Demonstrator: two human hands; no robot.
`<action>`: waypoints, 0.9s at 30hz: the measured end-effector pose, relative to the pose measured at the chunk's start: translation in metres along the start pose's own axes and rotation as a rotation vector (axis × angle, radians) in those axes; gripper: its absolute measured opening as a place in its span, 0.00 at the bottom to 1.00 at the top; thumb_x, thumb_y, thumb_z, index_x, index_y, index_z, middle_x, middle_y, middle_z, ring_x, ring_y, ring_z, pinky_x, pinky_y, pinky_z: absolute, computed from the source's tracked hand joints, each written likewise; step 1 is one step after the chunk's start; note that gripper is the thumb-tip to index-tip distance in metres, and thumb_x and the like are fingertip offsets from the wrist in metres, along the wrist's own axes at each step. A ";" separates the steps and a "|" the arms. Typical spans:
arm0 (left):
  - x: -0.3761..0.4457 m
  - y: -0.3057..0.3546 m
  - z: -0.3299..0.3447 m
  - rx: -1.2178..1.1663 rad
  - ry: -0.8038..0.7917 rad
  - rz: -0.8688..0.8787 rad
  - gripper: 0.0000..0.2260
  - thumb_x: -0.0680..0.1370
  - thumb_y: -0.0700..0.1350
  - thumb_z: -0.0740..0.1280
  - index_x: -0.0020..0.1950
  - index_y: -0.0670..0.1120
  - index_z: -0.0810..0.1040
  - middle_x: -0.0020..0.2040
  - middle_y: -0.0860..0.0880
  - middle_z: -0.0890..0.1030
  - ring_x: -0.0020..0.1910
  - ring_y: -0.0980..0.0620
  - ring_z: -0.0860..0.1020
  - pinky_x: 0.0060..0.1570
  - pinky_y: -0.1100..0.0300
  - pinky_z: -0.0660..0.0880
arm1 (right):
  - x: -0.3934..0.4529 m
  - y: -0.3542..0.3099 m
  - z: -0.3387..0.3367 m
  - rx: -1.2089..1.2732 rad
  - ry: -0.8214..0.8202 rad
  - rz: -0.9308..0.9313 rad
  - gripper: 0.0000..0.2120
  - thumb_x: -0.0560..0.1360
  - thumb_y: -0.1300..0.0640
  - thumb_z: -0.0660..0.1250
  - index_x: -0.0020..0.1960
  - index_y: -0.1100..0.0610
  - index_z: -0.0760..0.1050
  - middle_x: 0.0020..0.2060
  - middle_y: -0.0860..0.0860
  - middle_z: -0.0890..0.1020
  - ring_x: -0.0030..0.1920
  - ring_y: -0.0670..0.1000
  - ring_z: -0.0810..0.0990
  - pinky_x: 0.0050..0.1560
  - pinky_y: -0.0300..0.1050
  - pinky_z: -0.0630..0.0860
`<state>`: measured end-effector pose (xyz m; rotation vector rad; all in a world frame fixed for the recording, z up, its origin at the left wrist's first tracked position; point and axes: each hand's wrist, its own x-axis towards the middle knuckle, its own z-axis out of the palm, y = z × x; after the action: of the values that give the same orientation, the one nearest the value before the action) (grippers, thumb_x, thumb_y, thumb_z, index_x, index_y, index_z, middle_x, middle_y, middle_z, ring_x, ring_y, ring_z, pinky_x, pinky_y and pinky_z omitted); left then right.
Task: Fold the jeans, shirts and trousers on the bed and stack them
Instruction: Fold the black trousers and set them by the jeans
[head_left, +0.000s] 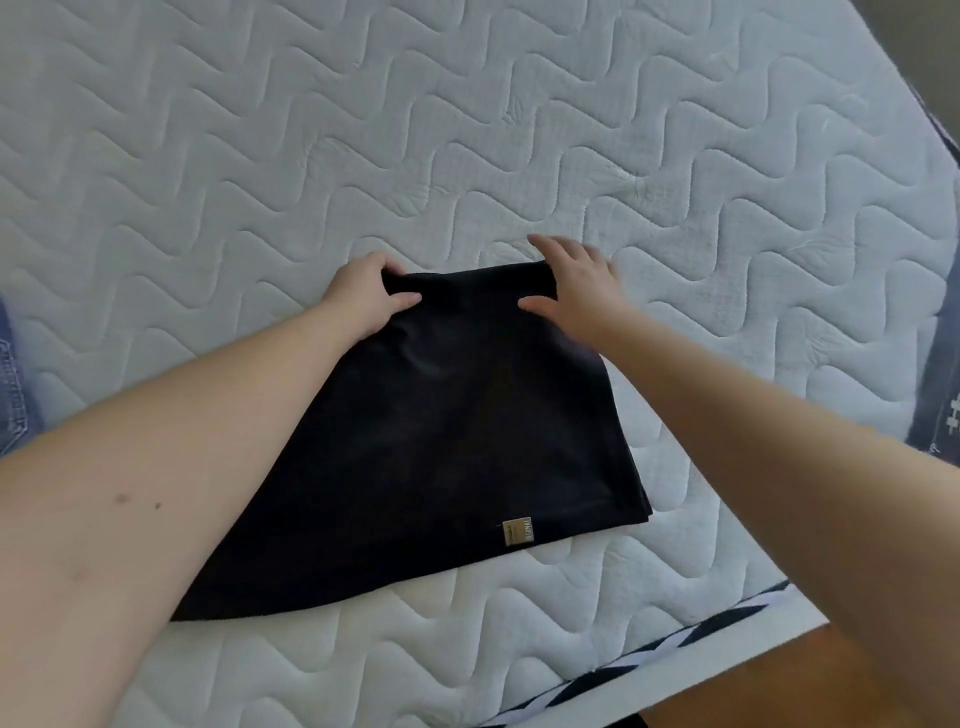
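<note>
A black garment (441, 441) lies partly folded on the white quilted mattress (467, 130), with a small tan label near its near edge. My left hand (363, 296) grips the garment's far left corner, thumb on top and fingers curled under the fold. My right hand (571, 280) is at the far right corner, thumb resting on the cloth and fingers spread over the edge onto the mattress. Both forearms reach over the garment from the near side.
Blue denim jeans (13, 389) show at the left edge of the view. Another denim piece with white marks (940, 395) lies at the right edge. The mattress's near edge with black-and-white piping (675, 654) runs at lower right, wooden floor beyond it.
</note>
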<state>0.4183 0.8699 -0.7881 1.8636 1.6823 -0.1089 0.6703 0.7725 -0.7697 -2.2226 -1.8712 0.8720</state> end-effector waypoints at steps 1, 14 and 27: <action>-0.001 0.000 0.000 -0.012 0.010 0.005 0.15 0.75 0.52 0.73 0.59 0.48 0.77 0.59 0.45 0.78 0.57 0.45 0.76 0.52 0.58 0.69 | 0.012 -0.003 0.000 -0.061 -0.035 -0.041 0.37 0.75 0.43 0.69 0.78 0.47 0.55 0.76 0.50 0.62 0.75 0.57 0.58 0.73 0.56 0.54; -0.046 -0.008 -0.035 -0.221 0.029 0.090 0.11 0.70 0.46 0.77 0.48 0.53 0.78 0.41 0.56 0.78 0.42 0.55 0.76 0.42 0.67 0.67 | 0.004 -0.002 -0.013 -0.193 0.097 -0.221 0.07 0.72 0.59 0.71 0.49 0.55 0.77 0.52 0.54 0.80 0.58 0.59 0.72 0.58 0.50 0.62; -0.186 -0.018 0.018 -0.074 0.193 0.447 0.07 0.71 0.38 0.74 0.49 0.44 0.83 0.45 0.47 0.79 0.47 0.46 0.76 0.49 0.59 0.71 | -0.125 0.005 0.029 -0.348 0.313 -0.442 0.11 0.69 0.67 0.70 0.49 0.57 0.79 0.47 0.54 0.79 0.48 0.59 0.76 0.53 0.49 0.63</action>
<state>0.3735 0.6981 -0.7255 2.1986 1.3243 0.3199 0.6510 0.6474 -0.7516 -1.8313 -2.3409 0.1279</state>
